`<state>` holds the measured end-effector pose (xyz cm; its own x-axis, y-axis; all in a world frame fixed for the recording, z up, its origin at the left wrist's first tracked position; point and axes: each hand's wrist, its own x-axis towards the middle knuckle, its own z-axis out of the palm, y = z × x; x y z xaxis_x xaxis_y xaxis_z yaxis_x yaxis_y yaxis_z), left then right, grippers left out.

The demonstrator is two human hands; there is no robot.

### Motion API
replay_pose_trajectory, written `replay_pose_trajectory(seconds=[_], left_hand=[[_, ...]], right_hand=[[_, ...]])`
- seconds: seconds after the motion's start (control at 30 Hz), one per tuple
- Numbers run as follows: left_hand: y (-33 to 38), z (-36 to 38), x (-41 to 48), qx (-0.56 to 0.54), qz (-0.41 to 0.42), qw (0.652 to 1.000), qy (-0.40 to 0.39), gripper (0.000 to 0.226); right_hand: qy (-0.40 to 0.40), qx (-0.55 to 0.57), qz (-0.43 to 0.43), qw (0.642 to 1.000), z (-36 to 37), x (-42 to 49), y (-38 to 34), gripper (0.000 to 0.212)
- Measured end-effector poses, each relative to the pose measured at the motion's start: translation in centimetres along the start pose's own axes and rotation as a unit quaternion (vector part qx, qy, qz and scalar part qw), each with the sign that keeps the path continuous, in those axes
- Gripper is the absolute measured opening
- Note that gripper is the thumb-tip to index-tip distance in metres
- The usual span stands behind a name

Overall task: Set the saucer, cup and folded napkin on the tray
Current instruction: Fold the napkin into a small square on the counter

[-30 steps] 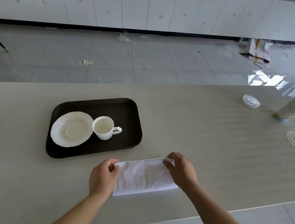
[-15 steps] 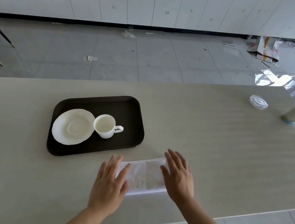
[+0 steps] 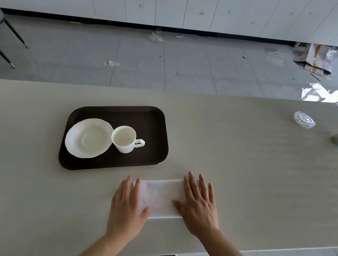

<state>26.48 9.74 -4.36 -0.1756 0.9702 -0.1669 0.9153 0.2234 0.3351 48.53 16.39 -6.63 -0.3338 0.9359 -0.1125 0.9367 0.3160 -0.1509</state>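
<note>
- Since half a second ago both hands have spread a little wider along the napkin [image 3: 160, 198], palms flat on it; a second ago they pinched its ends.
- Left hand [image 3: 127, 206] covers the napkin's left end, right hand [image 3: 198, 205] its right end; fingers of both are straight and slightly apart, gripping nothing.
- No writing can be read anywhere.
- The napkin, a white, soft, folded rectangle, lies on the bench [image 3: 246, 160] at lower centre, long axis left to right, right end tilted slightly up-frame.
- The dark, round-cornered tray [image 3: 155, 126] sits left of centre, just above the napkin.
- On it lies the white wavy-rimmed saucer [image 3: 88, 138], touching the white cup [image 3: 124, 140], handle pointing right.
</note>
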Motion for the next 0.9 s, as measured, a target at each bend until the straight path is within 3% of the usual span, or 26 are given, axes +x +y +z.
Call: replay_pose_trajectory(seconds=[0.1, 0.17, 0.2, 0.23, 0.3, 0.37, 0.47, 0.67, 0.9], left_hand=[[0.7, -1.2, -0.5, -0.118, -0.136, 0.983, 0.023, 0.072], [1.0, -2.0, -0.3, -0.200, -0.217, 0.955, 0.007, 0.065], [1.0, -2.2, -0.2, -0.225, -0.245, 0.943, 0.000, 0.061], [1.1, -2.4, -0.1, -0.240, -0.265, 0.934, -0.006, 0.056], [1.2, -2.5, 0.1, -0.258, -0.286, 0.923, -0.013, 0.052], [1.2, -2.4, 0.1, -0.273, -0.294, 0.916, -0.022, 0.045], [1.2, -2.5, 0.2, -0.311, -0.311, 0.897, -0.030, 0.027], [1.6, -3.4, 1.3, -0.418, -0.365, 0.831, -0.035, 0.010], [2.1, -3.0, 0.9, -0.417, -0.346, 0.840, 0.011, 0.011]], right_hand=[[0.073, 0.055, -0.017, 0.996, -1.4, -0.7, -0.8, 0.068], [0.117, 0.181, 0.002, 0.977, -2.2, -1.3, -2.1, 0.056], [0.113, 0.287, 0.044, 0.950, -2.7, -1.6, -3.1, 0.049], [0.088, 0.414, 0.098, 0.901, -3.3, -1.8, -4.3, 0.041], [0.022, 0.620, 0.166, 0.766, -3.9, -1.9, -6.3, 0.030], [-0.022, 0.685, 0.180, 0.706, -3.9, -1.7, -7.3, 0.032], [-0.062, 0.702, 0.186, 0.685, -3.3, -1.7, -7.9, 0.042], [-0.072, 0.721, 0.202, 0.659, -3.4, -1.6, -7.1, 0.039], [-0.055, 0.720, 0.194, 0.664, -2.6, -4.4, -7.2, 0.034]])
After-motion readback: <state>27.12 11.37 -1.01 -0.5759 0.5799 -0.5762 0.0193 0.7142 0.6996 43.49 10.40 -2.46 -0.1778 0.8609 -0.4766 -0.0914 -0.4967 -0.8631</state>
